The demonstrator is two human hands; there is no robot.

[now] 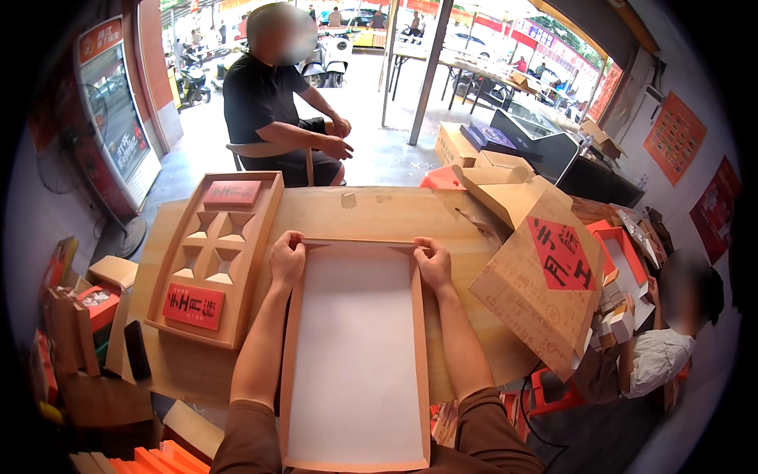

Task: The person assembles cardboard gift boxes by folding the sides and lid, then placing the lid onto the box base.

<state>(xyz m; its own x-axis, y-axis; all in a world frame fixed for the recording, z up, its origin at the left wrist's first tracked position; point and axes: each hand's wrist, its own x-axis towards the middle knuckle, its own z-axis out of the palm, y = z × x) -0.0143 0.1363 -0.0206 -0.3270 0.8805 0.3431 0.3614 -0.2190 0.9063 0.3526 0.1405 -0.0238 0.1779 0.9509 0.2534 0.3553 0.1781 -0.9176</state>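
Spanning the gap between two sets of pinching fingers, a shallow white-lined cardboard tray point(355, 355) is grasped at its far corners by the left hand point(288, 259) and the right hand point(433, 262), its long body stretched back from the fingertips. It is judged light and fairly stiff, though its thin walls might be creased by hard squeezing; hold is best taken at the reinforcing corners. Left of the left fingers, a compartmented kraft gift-box tray point(210, 245) is seen.

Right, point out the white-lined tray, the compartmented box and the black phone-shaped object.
White-lined tray point(353, 355), head view: bare floor.
Compartmented box point(212, 243), head view: insert between recesses.
Black phone-shaped object point(136, 351), head view: upper face.
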